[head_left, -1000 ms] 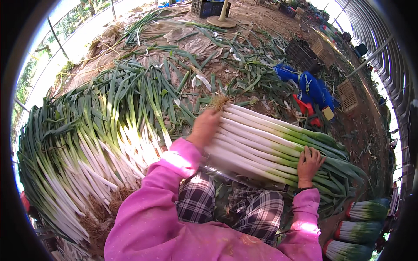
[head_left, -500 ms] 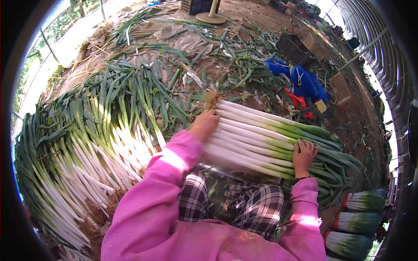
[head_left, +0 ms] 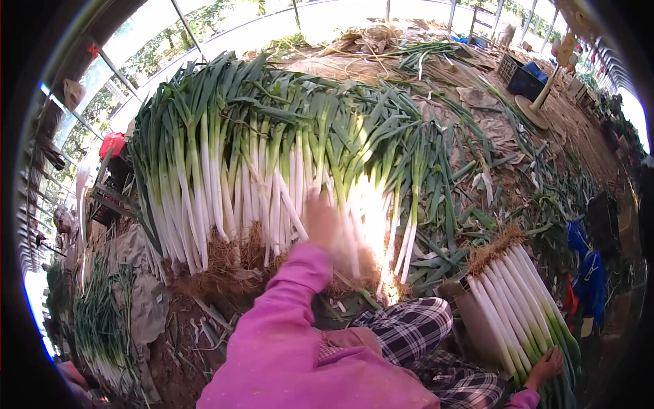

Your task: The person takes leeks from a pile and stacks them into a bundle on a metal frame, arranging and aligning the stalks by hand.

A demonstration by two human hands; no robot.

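Observation:
A wide heap of long green onions (head_left: 204,170), with white stalks, green tops and brown roots, lies in front of me to the left. My left hand (head_left: 321,219) is over the middle of this heap, smeared by motion, so its fingers do not show clearly. At the lower right, a neat row of green onions (head_left: 514,293) lies on a low support, roots pointing away from me. My right hand (head_left: 547,367) rests on their green part, fingers bent over the stalks.
A black crate (head_left: 524,76) and a round-based stand (head_left: 533,112) are at the far right. Blue cloth (head_left: 587,273) lies beyond the row. More green onions (head_left: 105,327) lie at the lower left, and a red bag (head_left: 113,144) sits on crates. Leaf scraps litter the ground.
The view has swung left. My left hand has left the root end of the row and moved over the heap. My right hand stays on the row's green part.

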